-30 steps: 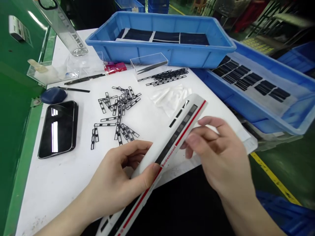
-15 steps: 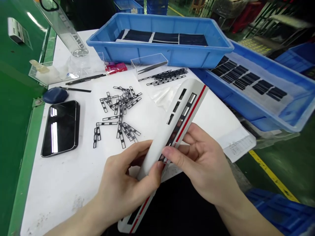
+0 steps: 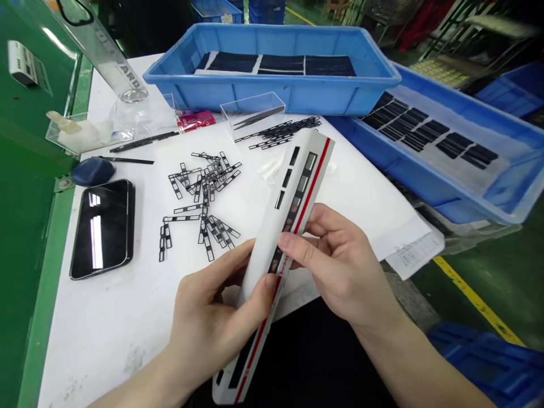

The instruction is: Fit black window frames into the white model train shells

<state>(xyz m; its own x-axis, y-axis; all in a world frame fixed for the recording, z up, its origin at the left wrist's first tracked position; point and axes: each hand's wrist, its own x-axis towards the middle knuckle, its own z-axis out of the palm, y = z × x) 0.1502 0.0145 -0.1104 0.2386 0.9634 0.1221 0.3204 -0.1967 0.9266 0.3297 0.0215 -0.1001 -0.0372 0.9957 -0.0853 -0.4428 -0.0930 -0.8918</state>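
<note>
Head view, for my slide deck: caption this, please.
Left hand and right hand hold a red-striped model train carriage near small black frames.

A left hand (image 3: 216, 323) and a right hand (image 3: 348, 272) are shown bare, and the skin is seen to be smooth, with no markings visible on it. The fingers (image 3: 327, 226) are long and slim, and the knuckles are only faintly marked. The nails (image 3: 271, 281) are kept short, with neatly rounded edges. The palms are largely hidden from this view. Narrow wrists (image 3: 374, 326) are seen to widen gradually into slender forearms (image 3: 425, 368), which are also bare as far as they are shown and are cut off by the lower edge of the view. Any clothing beyond that edge is hidden.
</note>
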